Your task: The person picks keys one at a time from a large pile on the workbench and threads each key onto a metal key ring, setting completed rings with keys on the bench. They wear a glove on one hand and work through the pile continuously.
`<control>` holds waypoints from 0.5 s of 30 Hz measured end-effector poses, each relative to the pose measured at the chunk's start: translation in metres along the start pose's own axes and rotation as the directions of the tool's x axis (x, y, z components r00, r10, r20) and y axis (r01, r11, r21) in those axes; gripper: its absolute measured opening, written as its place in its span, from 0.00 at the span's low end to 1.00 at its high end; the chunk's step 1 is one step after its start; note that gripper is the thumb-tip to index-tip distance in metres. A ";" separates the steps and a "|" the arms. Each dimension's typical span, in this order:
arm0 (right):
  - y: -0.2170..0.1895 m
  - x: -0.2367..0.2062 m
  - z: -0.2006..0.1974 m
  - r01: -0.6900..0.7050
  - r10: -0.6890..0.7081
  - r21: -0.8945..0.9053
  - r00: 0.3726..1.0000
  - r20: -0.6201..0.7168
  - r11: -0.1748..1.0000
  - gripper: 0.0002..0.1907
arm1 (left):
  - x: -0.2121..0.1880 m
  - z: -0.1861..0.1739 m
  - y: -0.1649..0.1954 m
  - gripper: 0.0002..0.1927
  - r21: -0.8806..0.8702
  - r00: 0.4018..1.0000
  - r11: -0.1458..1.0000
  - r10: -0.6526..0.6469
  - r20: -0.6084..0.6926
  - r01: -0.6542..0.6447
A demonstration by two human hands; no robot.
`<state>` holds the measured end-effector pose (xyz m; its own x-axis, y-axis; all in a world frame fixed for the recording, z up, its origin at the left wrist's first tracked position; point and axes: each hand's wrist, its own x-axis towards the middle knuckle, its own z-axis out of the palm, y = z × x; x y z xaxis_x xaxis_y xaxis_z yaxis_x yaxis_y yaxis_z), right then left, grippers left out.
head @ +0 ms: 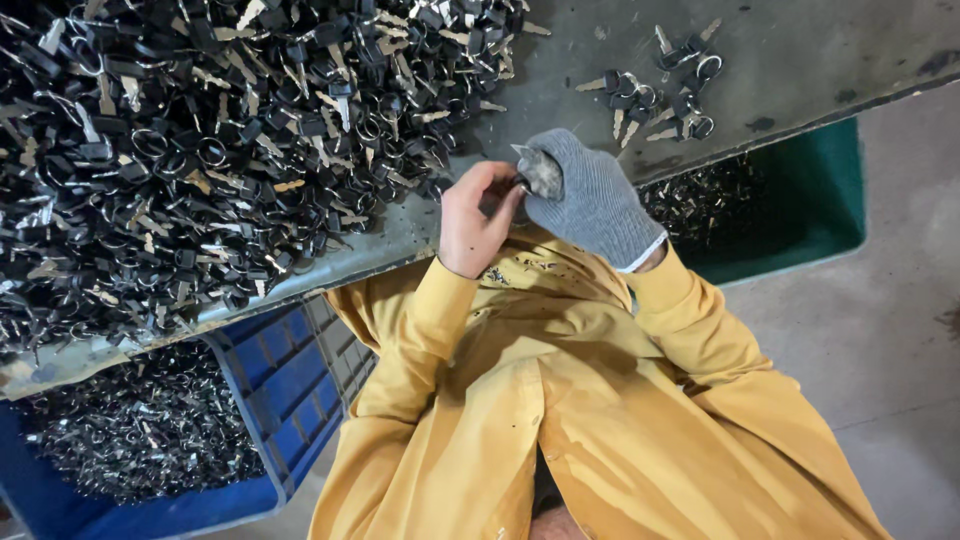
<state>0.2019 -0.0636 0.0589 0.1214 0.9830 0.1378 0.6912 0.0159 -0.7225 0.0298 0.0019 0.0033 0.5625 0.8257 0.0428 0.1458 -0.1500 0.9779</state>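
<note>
A grey counter (800,60) carries a huge heap of keys (200,150) — too many to count. Two bins sit below on the concrete floor (900,330): a blue crate (290,390) and a green bin (810,190), both holding keys. The left hand (475,215), bare, and the gloved right hand (590,195) pinch one key (522,185) at the counter's edge.

Blue crate (290,390), green bin (800,200), grey table (800,60).
</note>
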 end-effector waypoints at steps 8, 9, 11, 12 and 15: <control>-0.022 -0.004 0.004 -0.100 0.118 -0.330 0.992 0.035 0.939 0.16 | -0.009 -0.008 -0.003 0.10 0.540 0.962 0.817 0.269 -0.044 -0.204; -0.023 -0.005 0.004 -0.077 0.095 -0.324 0.995 0.041 0.943 0.15 | -0.010 -0.008 -0.004 0.10 0.529 0.966 0.827 0.253 -0.050 -0.189; -0.022 -0.006 0.003 -0.030 0.050 -0.312 0.997 0.057 0.950 0.13 | -0.011 -0.009 -0.006 0.11 0.519 0.973 0.837 0.226 -0.047 -0.170; -0.021 -0.005 0.002 -0.033 0.064 -0.333 0.994 0.084 0.943 0.13 | -0.012 -0.009 -0.007 0.11 0.515 0.976 0.842 0.212 -0.047 -0.158; -0.016 0.001 0.002 -0.007 0.064 -0.383 0.988 0.138 0.924 0.13 | -0.012 -0.011 -0.008 0.12 0.523 0.977 0.835 0.211 -0.018 -0.171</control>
<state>0.1891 -0.0628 0.0691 0.0662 0.9978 -0.0038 0.9104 -0.0620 -0.4090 0.0132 -0.0010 -0.0028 0.5662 0.7848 0.2520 0.4515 -0.5511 0.7018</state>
